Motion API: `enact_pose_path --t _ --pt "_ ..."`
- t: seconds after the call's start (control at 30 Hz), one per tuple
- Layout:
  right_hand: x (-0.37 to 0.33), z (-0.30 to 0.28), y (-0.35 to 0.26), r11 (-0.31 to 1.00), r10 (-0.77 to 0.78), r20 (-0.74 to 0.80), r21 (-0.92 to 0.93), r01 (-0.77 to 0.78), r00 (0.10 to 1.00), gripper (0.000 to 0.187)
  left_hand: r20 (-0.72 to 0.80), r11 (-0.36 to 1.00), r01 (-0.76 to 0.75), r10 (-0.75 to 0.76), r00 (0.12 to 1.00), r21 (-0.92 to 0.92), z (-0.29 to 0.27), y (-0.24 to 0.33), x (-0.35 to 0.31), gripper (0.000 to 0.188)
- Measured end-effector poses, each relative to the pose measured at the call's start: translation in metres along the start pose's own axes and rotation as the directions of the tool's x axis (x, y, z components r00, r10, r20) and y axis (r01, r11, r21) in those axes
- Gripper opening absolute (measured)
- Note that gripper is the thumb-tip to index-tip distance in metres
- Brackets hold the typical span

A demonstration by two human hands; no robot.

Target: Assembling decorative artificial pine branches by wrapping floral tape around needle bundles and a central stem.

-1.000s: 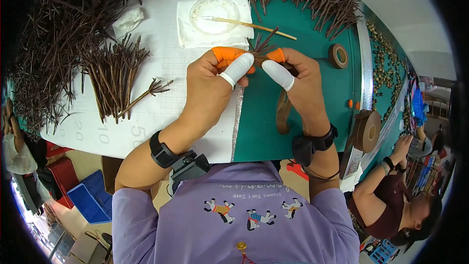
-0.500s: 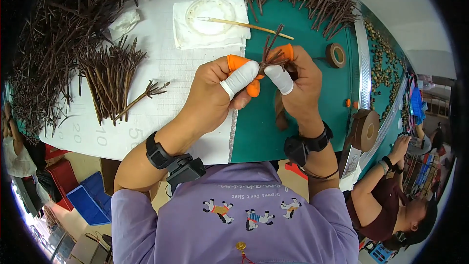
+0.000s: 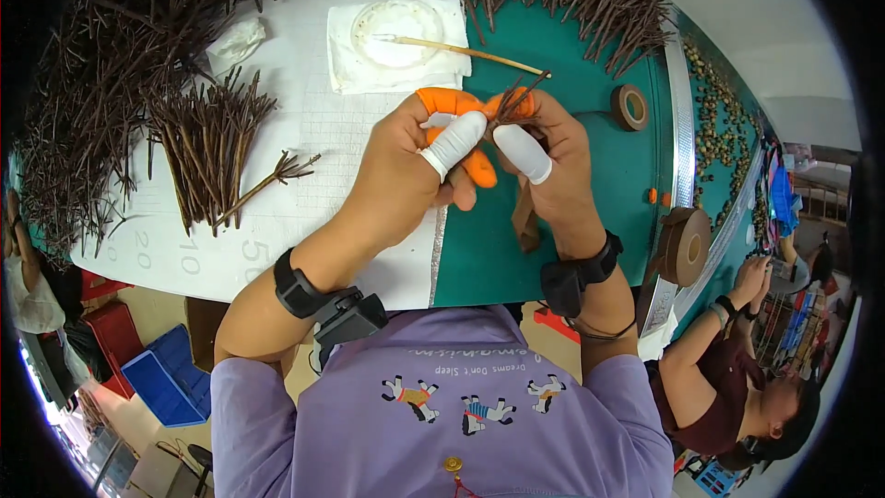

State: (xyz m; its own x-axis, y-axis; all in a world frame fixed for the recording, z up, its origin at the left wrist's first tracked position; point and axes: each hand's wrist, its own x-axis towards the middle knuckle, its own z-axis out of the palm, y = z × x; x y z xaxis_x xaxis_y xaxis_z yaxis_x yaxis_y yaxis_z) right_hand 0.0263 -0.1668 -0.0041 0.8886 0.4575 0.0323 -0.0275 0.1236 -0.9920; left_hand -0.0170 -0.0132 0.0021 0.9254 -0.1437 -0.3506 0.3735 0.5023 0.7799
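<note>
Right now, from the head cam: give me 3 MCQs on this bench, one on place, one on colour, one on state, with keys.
1. Where does the thin wooden stick lie?
A. Under the tape roll
B. With one end on the shallow white dish
C. In the blue crate

2. What colours are the finger covers on the hands?
A. Orange and white
B. Black and green
C. Red and yellow

3. What are the left hand and right hand doing?
A. Lying flat on the mat
B. Both pinching a small bundle of brown twigs
C. Holding nothing, wide apart

Answers
1 B: the stick's left end rests on the dish, the rest runs out over the green mat.
2 A: orange and white covers show on fingers of both hands.
3 B: the fingertips of both hands close on the bundle above the mat.
</note>
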Motion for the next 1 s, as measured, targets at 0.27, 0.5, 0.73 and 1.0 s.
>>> enact_pose_path --t 0.27,0.5,0.73,1.0 --pt "0.000 0.007 0.001 0.977 -0.149 -0.070 -0.161 0.137 0.986 0.019 -0.053 0.917 -0.353 0.369 0.928 0.186 0.005 -0.009 -0.003 0.018" --pt "-0.001 0.005 -0.001 0.968 -0.165 -0.049 -0.199 0.152 0.985 0.022 0.004 0.906 -0.355 0.364 0.931 0.229 -0.002 -0.009 -0.003 0.019" --pt "0.002 -0.029 -0.029 0.958 0.154 0.022 -0.250 -0.144 0.988 0.019 -0.089 0.957 -0.255 0.268 0.959 0.136 -0.010 0.001 0.004 0.019" --pt "0.003 -0.042 -0.036 0.822 0.263 0.084 -0.541 -0.178 0.961 0.026 0.028 0.967 -0.145 0.154 0.988 -0.208 -0.011 0.000 0.002 0.017"
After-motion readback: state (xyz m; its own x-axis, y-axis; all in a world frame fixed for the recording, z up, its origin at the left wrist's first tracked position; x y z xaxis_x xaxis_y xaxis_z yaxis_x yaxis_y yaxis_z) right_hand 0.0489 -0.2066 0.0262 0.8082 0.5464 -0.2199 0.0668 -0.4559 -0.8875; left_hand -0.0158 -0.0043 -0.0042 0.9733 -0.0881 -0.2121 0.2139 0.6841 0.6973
